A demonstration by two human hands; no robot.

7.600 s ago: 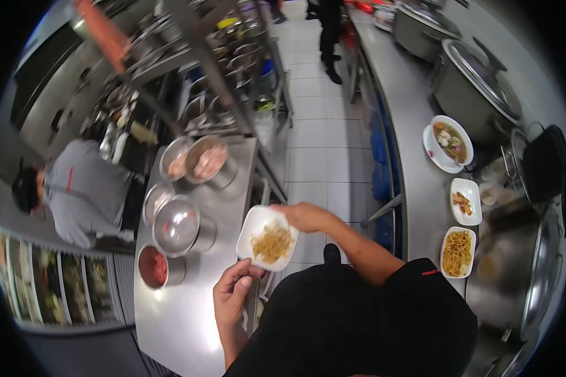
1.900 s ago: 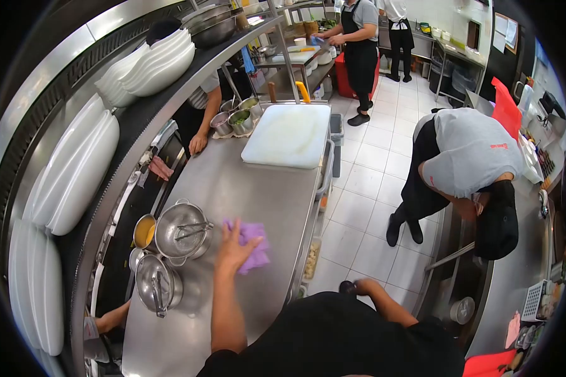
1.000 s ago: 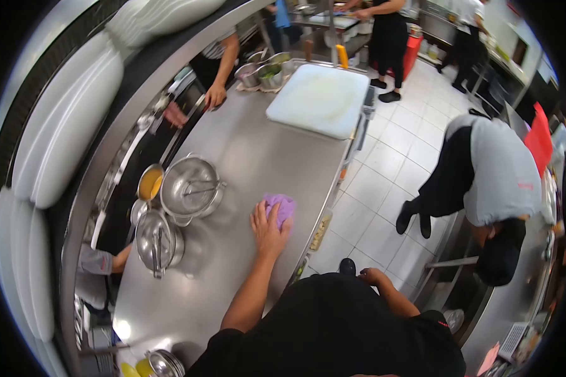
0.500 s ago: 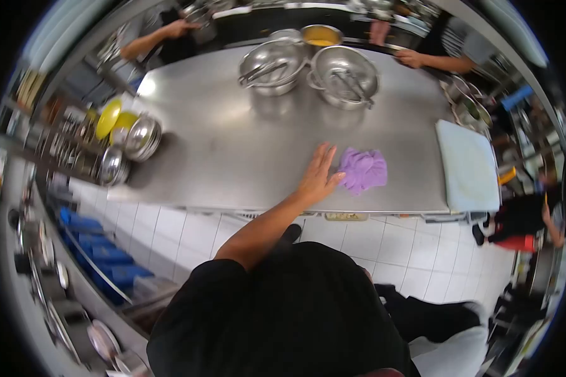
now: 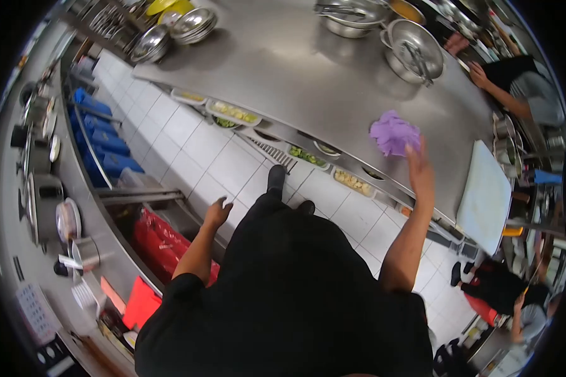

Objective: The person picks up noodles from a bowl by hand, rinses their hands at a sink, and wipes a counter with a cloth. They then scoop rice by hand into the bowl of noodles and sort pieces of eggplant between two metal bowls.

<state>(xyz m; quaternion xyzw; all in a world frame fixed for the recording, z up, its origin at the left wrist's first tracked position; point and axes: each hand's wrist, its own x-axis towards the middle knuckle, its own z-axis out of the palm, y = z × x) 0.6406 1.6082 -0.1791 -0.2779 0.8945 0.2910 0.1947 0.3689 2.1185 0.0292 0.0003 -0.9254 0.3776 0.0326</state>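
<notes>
Head view looks straight down over the person's black-clad shoulders at a long steel tabletop point(image 5: 308, 75) that runs across the upper part of the frame. One hand point(image 5: 419, 173) reaches up over the near edge of the tabletop with its fingers spread and flat, the fingertips touching the lower edge of a crumpled purple cloth point(image 5: 393, 132); it grips nothing. The picture is turned round so much that I cannot tell for certain whether this is the left or the right of the two hands. The cloth lies close to the near edge, between the white cutting board point(image 5: 486, 198) at one end of the tabletop and the bare steel in the middle. The other hand point(image 5: 216, 212) hangs loosely open over the tiled floor point(image 5: 201, 151), holding nothing. Toward the far edge stand two steel bowls with utensils point(image 5: 415, 50), and a stack of metal dishes point(image 5: 173, 31) sits at the opposite end. A co-worker's hand point(image 5: 478, 74) rests at the far edge.
</notes>
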